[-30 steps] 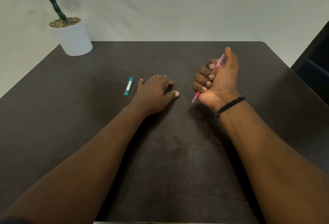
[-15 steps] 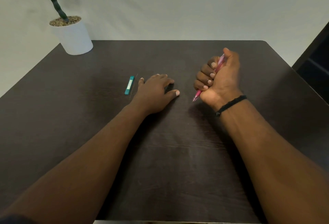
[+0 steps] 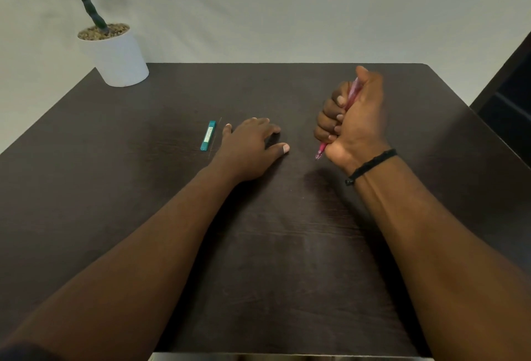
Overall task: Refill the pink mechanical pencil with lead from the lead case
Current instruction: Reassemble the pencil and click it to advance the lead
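Almost nothing has changed in the last second: the right hand [image 3: 352,119] still closes in a fist around the pink mechanical pencil [image 3: 349,102], thumb on its top end. The left hand [image 3: 250,149] stays flat and empty on the counter [image 3: 258,245], just beside the teal lead case [image 3: 208,139]. The refill looks nearly finished.

left hand [image 3: 253,148] flat, palm down on bench [image 3: 172,217], fingers spread, holding nothing. right hand [image 3: 355,122] raised in a fist, thumb on top, wrist bent inward. both forearms extended forward.
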